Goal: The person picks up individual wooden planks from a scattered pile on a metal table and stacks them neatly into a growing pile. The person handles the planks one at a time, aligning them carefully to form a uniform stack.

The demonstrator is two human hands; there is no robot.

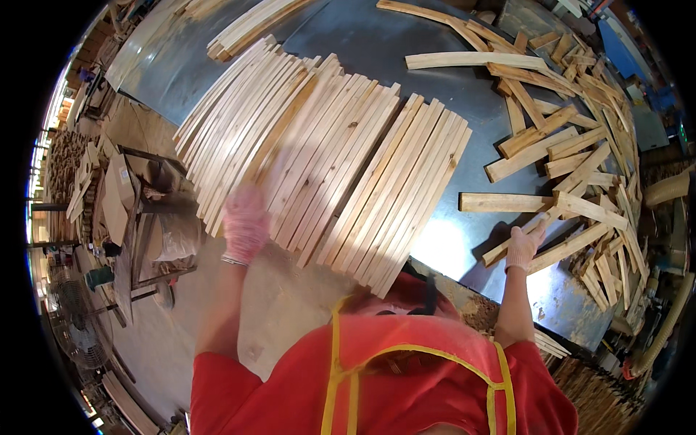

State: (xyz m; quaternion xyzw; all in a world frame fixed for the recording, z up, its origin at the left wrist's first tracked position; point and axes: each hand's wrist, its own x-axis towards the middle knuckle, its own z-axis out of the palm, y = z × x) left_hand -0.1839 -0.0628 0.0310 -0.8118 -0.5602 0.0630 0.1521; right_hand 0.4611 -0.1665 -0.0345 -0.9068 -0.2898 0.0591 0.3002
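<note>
A wide row of pale curved wooden slats (341, 167) lies side by side on a dark metal table (391, 43), their near ends hanging over its front edge. My left hand (245, 223), in a pink glove, rests on the near ends of slats at the left of the row; motion blur smears the wood above it. My right hand (523, 248), in a pale glove, grips the near end of a loose slat (518, 235) at the foot of a jumbled pile of slats (580, 145) on the right.
A separate bundle of slats (254, 25) lies at the table's far edge. To the left stand a cluttered metal stand (145, 217) and a fan (76, 319) on the concrete floor. Stacked wood pieces (594, 391) and a flexible duct (663, 326) sit at the lower right.
</note>
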